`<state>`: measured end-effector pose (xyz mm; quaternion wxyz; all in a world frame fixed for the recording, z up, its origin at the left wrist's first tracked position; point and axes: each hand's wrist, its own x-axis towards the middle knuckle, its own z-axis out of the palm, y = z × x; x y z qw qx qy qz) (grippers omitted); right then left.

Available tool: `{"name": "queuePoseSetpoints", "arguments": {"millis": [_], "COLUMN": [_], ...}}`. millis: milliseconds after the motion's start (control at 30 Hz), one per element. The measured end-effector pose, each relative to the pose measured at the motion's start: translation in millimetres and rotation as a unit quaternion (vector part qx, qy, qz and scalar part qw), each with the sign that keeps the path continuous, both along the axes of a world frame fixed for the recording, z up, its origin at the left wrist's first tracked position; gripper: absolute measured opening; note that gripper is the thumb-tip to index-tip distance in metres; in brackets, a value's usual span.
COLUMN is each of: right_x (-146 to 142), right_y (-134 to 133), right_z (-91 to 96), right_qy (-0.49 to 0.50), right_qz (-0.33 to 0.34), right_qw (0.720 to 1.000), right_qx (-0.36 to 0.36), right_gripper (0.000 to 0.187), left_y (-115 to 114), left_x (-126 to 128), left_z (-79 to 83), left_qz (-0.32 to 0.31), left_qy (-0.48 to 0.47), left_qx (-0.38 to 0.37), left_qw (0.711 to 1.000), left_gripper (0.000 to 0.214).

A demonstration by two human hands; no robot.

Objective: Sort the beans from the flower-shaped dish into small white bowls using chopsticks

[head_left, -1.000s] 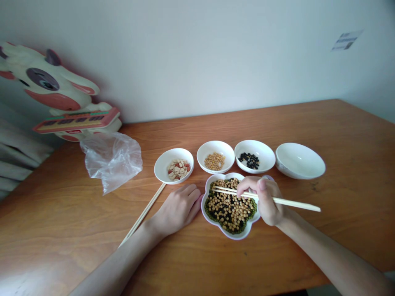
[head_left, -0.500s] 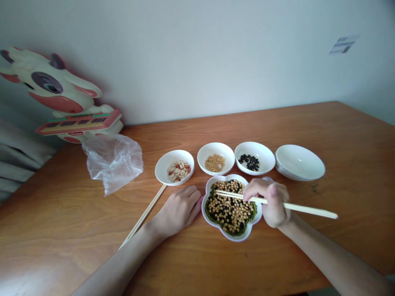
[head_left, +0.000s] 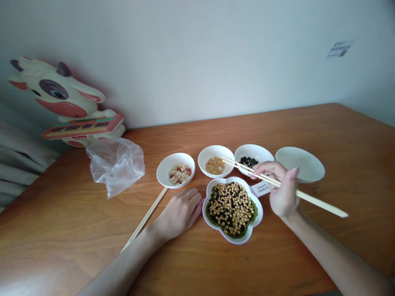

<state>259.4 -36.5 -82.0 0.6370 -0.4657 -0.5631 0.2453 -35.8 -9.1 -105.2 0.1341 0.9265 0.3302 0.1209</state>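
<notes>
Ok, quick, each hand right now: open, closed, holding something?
Left hand: back up beside the flower-shaped dish; palm hidden, so open or closed can't be told.
Right hand: closed on a pair of chopsticks.

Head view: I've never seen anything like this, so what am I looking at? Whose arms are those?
There's no machine here: these are a person's own bare hands, seen by a camera worn on their head, looking forward and down. The right hand holds chopsticks, their tips at a bowl of yellow beans. The left hand rests on the wooden table beside a scalloped dish of mixed beans. In the same row stand a bowl of pale pieces, a bowl of dark beans and a fourth white bowl. Farther left are more chopsticks, a see-through bag and a cow-shaped toy.
</notes>
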Motion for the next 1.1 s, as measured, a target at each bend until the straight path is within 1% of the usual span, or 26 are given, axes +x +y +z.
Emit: {"name": "queuePoseSetpoints", "arguments": {"millis": [100, 200, 333, 400, 533, 633, 733, 867, 967, 1100], "right_x": [7, 15, 23, 27, 37, 44, 49, 50, 52, 55], "right_y": [3, -1, -4, -5, -7, -8, -10, -10, -9, -9], "right_z": [0.0, 4.8, 12.2, 13.5, 11.2, 8.2, 7.4, 9.7, 11.0, 11.8], "right_qy": [0.025, 0.067, 0.087, 0.079, 0.008, -0.066, -0.123, -0.172, -0.195, -0.207], "right_qz": [0.001, 0.003, 0.015, 0.037, 0.111, 0.143, 0.154, 0.161, 0.155, 0.143], "right_qw": [1.0, 0.998, 0.995, 0.994, 0.99, 0.982, 0.975, 0.966, 0.963, 0.964], "right_qx": [0.004, 0.003, -0.037, -0.061, -0.092, -0.104, -0.104, -0.103, -0.101, -0.082], "right_gripper": [0.076, 0.074, 0.073, 0.072, 0.072, 0.073, 0.075, 0.078, 0.079, 0.079], "left_y": [0, -1, -1, -1, 0, 0, 0, -1, -1, 0], "left_x": [0, -1, -1, -1, -1, -1, -1, -1, 0, 0], "left_z": [0.9, 0.8, -0.1, -0.5, -0.4, 0.2, 0.9, 1.6, 2.0, 2.5], "left_qz": [0.0, -0.002, 0.0, 0.0, -0.002, -0.001, 0.001, 0.002, 0.002, 0.001], "left_qy": [0.004, 0.001, -0.002, -0.004, -0.009, -0.012, -0.013, -0.012, -0.013, -0.018], "left_qx": [-0.005, -0.009, -0.008, -0.008, -0.006, 0.0, 0.003, -0.001, -0.005, -0.008], "left_qw": [1.0, 1.0, 1.0, 1.0, 1.0, 1.0, 1.0, 1.0, 1.0, 1.0], "left_gripper": [0.029, 0.029, 0.029, 0.028, 0.027, 0.028, 0.028, 0.028, 0.029, 0.028]}}
